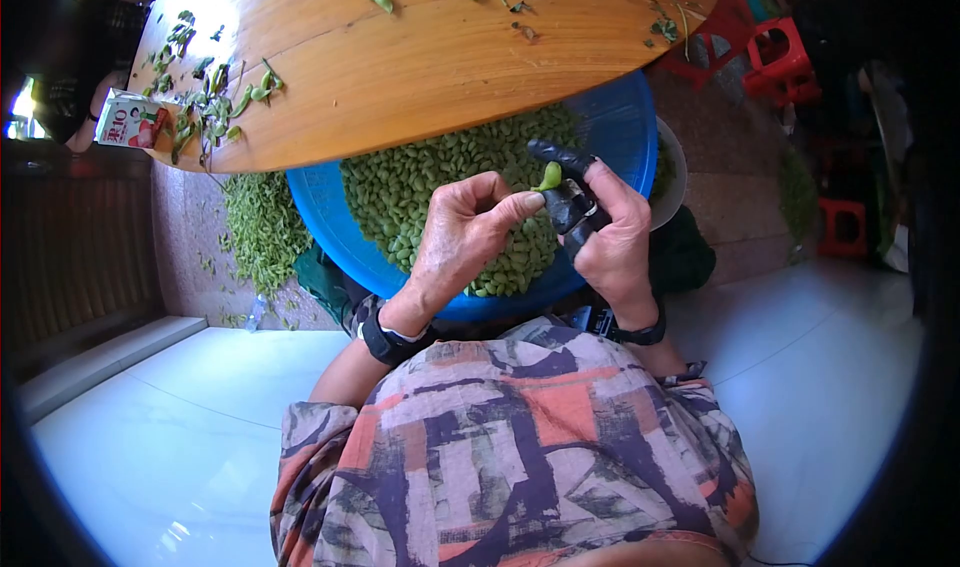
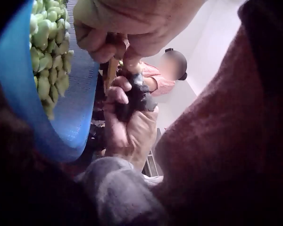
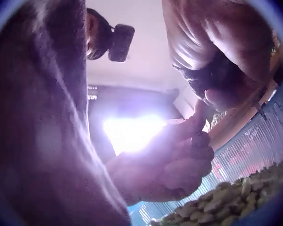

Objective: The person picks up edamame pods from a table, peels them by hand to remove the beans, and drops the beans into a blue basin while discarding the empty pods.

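Over a blue basket [image 1: 640, 97] filled with green pods [image 1: 430, 177], the two hands meet. My left hand [image 1: 465, 232] pinches the end of one green pod [image 1: 550, 177] between thumb and forefinger. My right hand [image 1: 615, 237], with black coverings on its thumb and some fingers, holds that same pod from the other side. In the left wrist view, the left hand [image 2: 137, 23] is above the right hand [image 2: 132, 122], fingertips touching. The right wrist view shows the right hand [image 3: 221, 42] and left hand [image 3: 170, 165] close together; the pod cannot be made out there.
A wooden table [image 1: 420, 67] with scattered pods and leaves stands beyond the basket. A drink carton [image 1: 130, 122] is at its left edge. More green pods [image 1: 262, 227] lie on the floor at left. Red stools [image 1: 780, 62] stand at right, and a pale bowl [image 1: 675, 177] behind the basket.
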Action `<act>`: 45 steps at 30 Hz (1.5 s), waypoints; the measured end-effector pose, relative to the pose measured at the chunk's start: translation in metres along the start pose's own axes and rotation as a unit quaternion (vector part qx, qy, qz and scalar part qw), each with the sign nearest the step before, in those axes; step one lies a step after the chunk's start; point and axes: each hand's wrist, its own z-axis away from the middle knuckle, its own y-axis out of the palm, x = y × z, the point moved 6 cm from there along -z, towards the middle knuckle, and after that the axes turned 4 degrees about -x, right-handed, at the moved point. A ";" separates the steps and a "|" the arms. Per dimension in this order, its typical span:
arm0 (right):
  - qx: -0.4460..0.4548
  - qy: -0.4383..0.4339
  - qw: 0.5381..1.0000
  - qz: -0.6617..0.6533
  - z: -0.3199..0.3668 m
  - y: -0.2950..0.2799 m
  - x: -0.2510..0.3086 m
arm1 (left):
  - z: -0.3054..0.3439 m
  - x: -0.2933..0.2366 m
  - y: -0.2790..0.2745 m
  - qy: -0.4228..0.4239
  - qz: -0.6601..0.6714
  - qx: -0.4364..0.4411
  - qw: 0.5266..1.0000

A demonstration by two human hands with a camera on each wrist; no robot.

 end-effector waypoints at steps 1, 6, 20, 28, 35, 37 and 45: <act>-0.007 -0.037 0.999 0.020 0.000 0.001 0.001 | 0.001 -0.005 0.004 0.018 0.002 0.001 1.000; 0.013 -0.064 0.996 0.063 0.002 0.002 0.006 | 0.002 -0.001 0.007 0.046 0.007 0.035 0.998; 0.043 0.145 0.938 -0.311 0.004 0.011 -0.026 | 0.004 -0.003 0.012 -0.014 0.161 0.129 0.978; -0.119 0.063 0.983 -0.127 0.008 -0.085 -0.048 | 0.014 -0.031 0.008 0.174 -0.118 0.171 0.963; -0.139 0.111 0.922 0.344 0.006 -0.165 -0.087 | -0.017 -0.141 -0.059 0.403 -0.410 -0.034 0.817; -0.166 0.130 0.921 0.327 0.009 -0.167 -0.093 | -0.046 -0.168 -0.082 0.385 -0.495 -0.129 0.768; -0.161 0.074 0.942 0.284 0.006 -0.142 -0.066 | -0.139 -0.162 -0.129 0.312 -0.554 -0.105 0.765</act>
